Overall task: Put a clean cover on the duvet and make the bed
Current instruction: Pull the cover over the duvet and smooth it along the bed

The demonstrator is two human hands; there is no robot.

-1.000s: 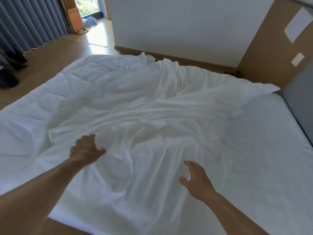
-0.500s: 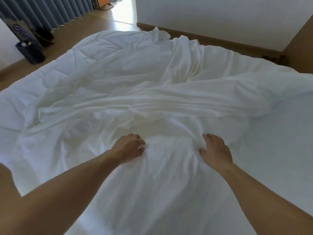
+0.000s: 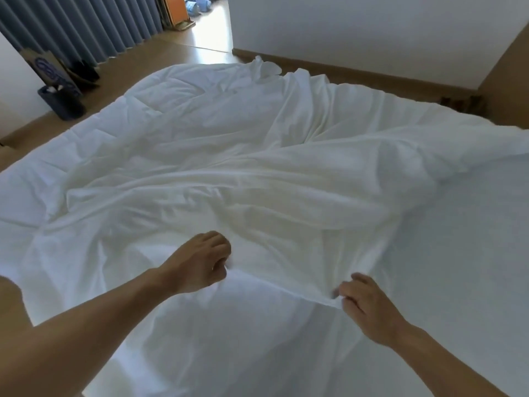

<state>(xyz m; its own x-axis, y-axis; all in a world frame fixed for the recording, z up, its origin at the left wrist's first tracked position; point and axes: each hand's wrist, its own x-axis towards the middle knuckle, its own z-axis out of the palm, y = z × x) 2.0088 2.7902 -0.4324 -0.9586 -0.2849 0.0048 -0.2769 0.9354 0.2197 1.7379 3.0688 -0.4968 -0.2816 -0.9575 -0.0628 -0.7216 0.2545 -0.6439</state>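
Left grip (image 3: pixel 200 265) curled tight on the cover (image 3: pixel 257 190), right grip (image 3: pixel 367 306) pinching the same hem, edge taut between them. Cover lies rumpled over the duvet (image 3: pixel 160 93), spread across the bed (image 3: pixel 472 253). Dark bin (image 3: pixel 61 103) on the floor (image 3: pixel 171 55), far left.

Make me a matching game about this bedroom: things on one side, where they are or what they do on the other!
1 white crumpled duvet cover
2 grey pleated curtain
3 dark blue bin
4 left hand

A stands on the wooden floor
B hangs at far left
C grips a fold of cloth
D lies across the bed

Pairs: 1-D, 2-B, 3-A, 4-C
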